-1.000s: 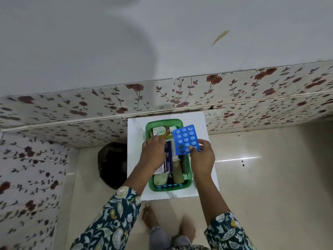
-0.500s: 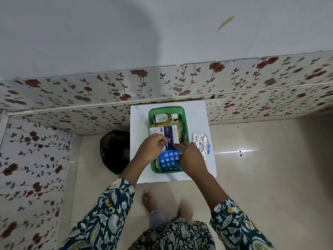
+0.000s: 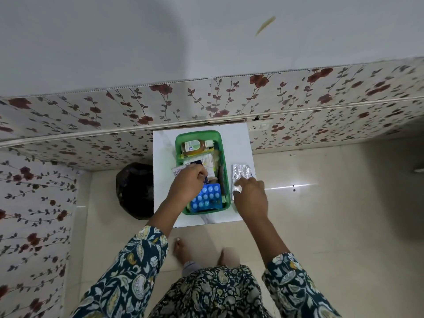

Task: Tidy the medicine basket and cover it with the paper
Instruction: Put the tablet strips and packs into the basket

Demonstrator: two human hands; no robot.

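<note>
The green basket (image 3: 202, 171) sits on a white desk (image 3: 163, 161) against a floral-panelled wall (image 3: 298, 99), long axis running away from the person. The left hand (image 3: 187, 185) pinches a box inside; the right hand (image 3: 251, 195) grips a foil strip (image 3: 242, 174) just beside it.

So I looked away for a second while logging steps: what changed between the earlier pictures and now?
The blue blister pack went from the right hand, held above the green plastic basket, down into its near end and was let go. That hand then moved right to the silver foil strip on the white tabletop. The left hand stays on the packets; the amber bottle has not moved.
</note>
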